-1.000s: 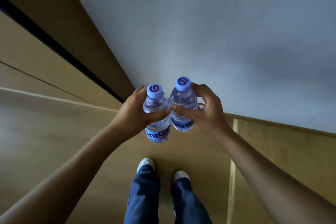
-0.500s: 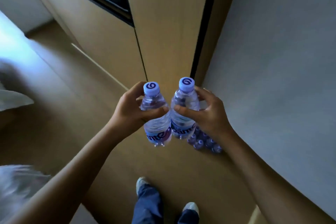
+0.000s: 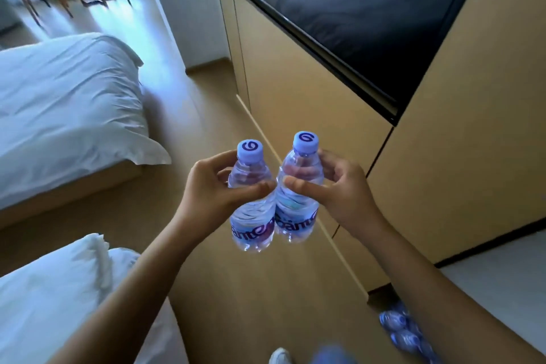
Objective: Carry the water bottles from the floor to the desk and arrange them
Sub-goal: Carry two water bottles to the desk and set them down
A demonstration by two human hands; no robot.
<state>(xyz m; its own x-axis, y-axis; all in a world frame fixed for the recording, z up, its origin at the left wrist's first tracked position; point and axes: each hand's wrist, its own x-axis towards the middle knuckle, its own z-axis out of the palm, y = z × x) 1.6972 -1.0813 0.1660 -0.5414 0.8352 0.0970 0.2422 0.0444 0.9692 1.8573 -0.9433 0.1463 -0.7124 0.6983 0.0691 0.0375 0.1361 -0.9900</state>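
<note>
Two water bottles are held upright in mid-air above the wooden floor (image 3: 251, 289) at frame centre, long axes near vertical and caps toward 12 o'clock (bases tilted slightly together, shoulders touching or nearly so). The left hand (image 3: 206, 195) grips the left bottle (image 3: 251, 216) with fingers curled behind it and thumb across the front; the right hand (image 3: 339, 195) grips the right bottle (image 3: 295, 207) in mirror fashion. More bottles (image 3: 404, 331) lie on the floor at 5 o'clock, blurred; a white bed (image 3: 68, 115) lies at 9 o'clock.
</note>
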